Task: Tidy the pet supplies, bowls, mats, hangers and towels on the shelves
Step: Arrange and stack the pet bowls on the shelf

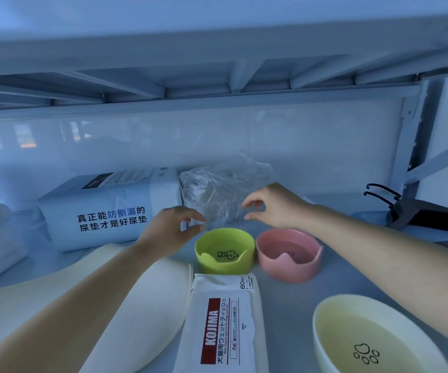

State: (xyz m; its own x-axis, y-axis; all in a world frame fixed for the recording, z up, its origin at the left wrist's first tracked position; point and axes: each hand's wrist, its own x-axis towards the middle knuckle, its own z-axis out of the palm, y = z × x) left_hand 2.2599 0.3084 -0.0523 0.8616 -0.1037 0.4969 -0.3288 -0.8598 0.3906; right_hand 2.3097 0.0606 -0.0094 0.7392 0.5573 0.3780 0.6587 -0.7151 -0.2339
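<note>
A single view, from a camera worn on the person's head. It looks forward and down into a shelf bay, close enough that the shelf (293, 300) fills the lower half and the underside of the shelf above (217, 76) roofs the top. The back panel (298, 135) faces the lens squarely. The wide lens bends straight edges (most at the sides). Both forearms enter from the lower corners, the left hand (174, 227) and right hand (268, 205) near mid-frame. The bottom edge cuts a wipes pack (223, 327) and a yellow bowl (357, 332), nearest the lens.
</note>
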